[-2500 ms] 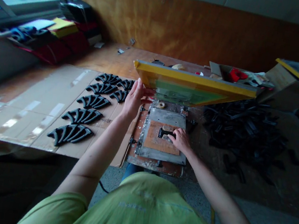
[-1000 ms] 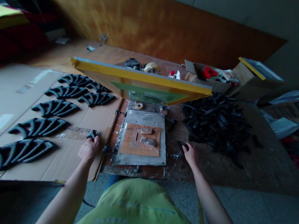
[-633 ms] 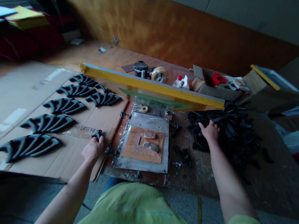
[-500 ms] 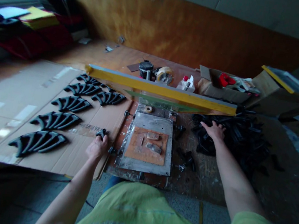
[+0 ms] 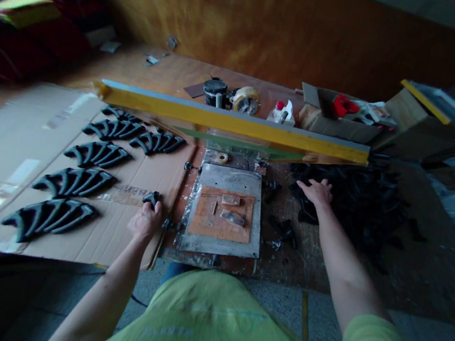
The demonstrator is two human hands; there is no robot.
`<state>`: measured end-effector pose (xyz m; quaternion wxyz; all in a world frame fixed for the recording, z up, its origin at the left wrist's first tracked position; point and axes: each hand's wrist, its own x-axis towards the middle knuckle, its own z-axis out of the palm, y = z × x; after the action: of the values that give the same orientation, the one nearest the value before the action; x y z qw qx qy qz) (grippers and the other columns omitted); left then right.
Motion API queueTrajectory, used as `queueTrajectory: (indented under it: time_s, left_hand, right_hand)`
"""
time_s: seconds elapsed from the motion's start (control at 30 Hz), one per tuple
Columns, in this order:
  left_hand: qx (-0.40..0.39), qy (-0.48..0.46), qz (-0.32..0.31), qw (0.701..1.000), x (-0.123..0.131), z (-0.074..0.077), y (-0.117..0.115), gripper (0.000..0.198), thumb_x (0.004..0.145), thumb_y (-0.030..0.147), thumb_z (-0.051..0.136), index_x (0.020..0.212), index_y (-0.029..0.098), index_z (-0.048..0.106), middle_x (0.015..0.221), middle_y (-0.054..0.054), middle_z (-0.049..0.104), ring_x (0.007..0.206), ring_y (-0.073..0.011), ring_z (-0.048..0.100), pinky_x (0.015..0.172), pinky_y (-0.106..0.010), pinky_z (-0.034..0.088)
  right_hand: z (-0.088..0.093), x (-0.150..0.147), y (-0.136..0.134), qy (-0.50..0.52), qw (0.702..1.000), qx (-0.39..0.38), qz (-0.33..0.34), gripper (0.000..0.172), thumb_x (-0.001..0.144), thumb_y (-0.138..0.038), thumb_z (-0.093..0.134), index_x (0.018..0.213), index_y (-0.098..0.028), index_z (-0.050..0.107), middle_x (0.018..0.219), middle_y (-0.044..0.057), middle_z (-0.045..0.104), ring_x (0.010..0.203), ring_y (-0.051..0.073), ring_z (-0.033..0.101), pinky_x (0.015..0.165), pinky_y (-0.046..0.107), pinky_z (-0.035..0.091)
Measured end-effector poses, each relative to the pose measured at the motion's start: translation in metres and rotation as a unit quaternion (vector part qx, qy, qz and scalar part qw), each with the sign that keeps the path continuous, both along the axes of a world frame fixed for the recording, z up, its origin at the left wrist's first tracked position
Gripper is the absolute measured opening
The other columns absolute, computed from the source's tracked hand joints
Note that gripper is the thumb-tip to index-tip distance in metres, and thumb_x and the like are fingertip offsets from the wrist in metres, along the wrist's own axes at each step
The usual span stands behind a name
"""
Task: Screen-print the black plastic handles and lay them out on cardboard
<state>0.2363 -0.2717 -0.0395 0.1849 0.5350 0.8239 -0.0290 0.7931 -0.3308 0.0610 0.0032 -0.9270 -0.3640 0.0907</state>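
My left hand (image 5: 145, 221) is closed on a small black handle-like part (image 5: 151, 197), held at the right side of a cardboard sheet (image 5: 114, 239). Most of the part's lower end is hidden by the fingers. To its left, curved black parts of the same colour lie nested in fanned rows, the nearest row (image 5: 49, 218) by the front edge. My right hand (image 5: 316, 192) reaches over the left side of a heap of black parts (image 5: 367, 208). Its fingers are spread and the thumb points left; I see nothing gripped in it.
Between the hands lies a metal plate (image 5: 232, 178) with a brown board and small blocks on it. A yellow-edged screen frame (image 5: 235, 121) stands raised behind it. Farther back are a black tub (image 5: 214, 92), a tape roll (image 5: 246, 100) and an open carton (image 5: 345, 125).
The view has shifted slightly, so the surroundings sit a bit higher and mostly farther left. Both hands keep nearly the same pose, the left still holding the black part.
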Motion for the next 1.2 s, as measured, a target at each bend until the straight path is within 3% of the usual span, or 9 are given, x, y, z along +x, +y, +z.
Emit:
queueTrajectory:
  time_s: [0.3,0.47,0.67,0.77,0.93,1.03,1.2]
  left_hand:
    - [0.004,0.007,-0.017,1.0,0.002,0.006,-0.002,0.067,0.09,0.064,0.022,0.111,0.018,0.066,0.113,-0.024,0.07,0.103,-0.0406,0.067,0.082,-0.05,0.051]
    - [0.017,0.011,-0.018,1.0,0.003,0.007,-0.003,0.065,0.091,0.062,0.025,0.112,0.016,0.066,0.111,-0.024,0.07,0.101,-0.0397,0.067,0.082,-0.051,0.051]
    - [0.015,0.014,-0.021,1.0,0.004,0.006,-0.004,0.066,0.091,0.063,0.025,0.113,0.016,0.066,0.112,-0.023,0.07,0.103,-0.0391,0.067,0.083,-0.048,0.051]
    - [0.007,0.015,-0.04,0.999,0.003,0.009,-0.004,0.065,0.091,0.062,0.026,0.112,0.016,0.066,0.112,-0.023,0.071,0.104,-0.0388,0.067,0.084,-0.048,0.051]
    - [0.02,0.009,-0.113,0.993,-0.004,0.01,-0.004,0.061,0.091,0.063,0.028,0.109,0.018,0.065,0.106,-0.02,0.072,0.1,-0.0371,0.068,0.083,-0.046,0.05]
    - [0.031,0.001,-0.156,0.987,-0.01,0.01,-0.004,0.057,0.092,0.061,0.03,0.11,0.018,0.064,0.104,-0.019,0.073,0.098,-0.0361,0.069,0.08,-0.043,0.05]
    - [0.039,-0.012,-0.189,0.981,-0.016,0.011,0.001,0.054,0.093,0.058,0.033,0.111,0.017,0.063,0.105,-0.018,0.073,0.097,-0.0348,0.07,0.079,-0.041,0.05]
  right_hand:
    - [-0.017,-0.031,-0.027,-0.018,0.997,-0.004,0.077,0.05,0.083,-0.06,0.059,0.121,-0.029,0.07,0.139,0.013,0.047,0.127,0.037,0.038,0.094,0.047,0.047]
    - [-0.036,-0.06,-0.057,-0.055,0.984,-0.004,0.168,0.039,0.084,-0.046,0.062,0.113,-0.023,0.074,0.134,0.014,0.05,0.127,0.036,0.036,0.084,0.042,0.052]
    - [-0.057,-0.076,-0.09,-0.043,0.976,0.042,0.21,0.025,0.089,-0.032,0.058,0.101,-0.025,0.078,0.13,0.011,0.056,0.122,0.031,0.045,0.085,0.038,0.052]
    - [-0.052,-0.066,-0.095,-0.029,0.979,0.103,0.173,0.025,0.09,-0.028,0.056,0.1,-0.027,0.078,0.128,0.008,0.059,0.115,0.026,0.054,0.087,0.036,0.051]
    - [-0.023,-0.06,-0.094,0.009,0.975,0.19,0.116,0.023,0.086,-0.028,0.058,0.096,-0.024,0.078,0.12,0.008,0.066,0.096,0.023,0.066,0.082,0.034,0.052]
    - [-0.008,-0.081,-0.09,0.118,0.954,0.248,0.12,0.026,0.085,-0.035,0.06,0.101,-0.023,0.075,0.096,0.007,0.071,0.079,0.02,0.068,0.074,0.034,0.054]
    - [0.011,-0.145,-0.078,0.317,0.897,0.304,0.045,0.05,0.076,-0.055,0.068,0.108,-0.017,0.064,0.065,0.0,0.066,0.054,0.017,0.063,0.052,0.028,0.052]
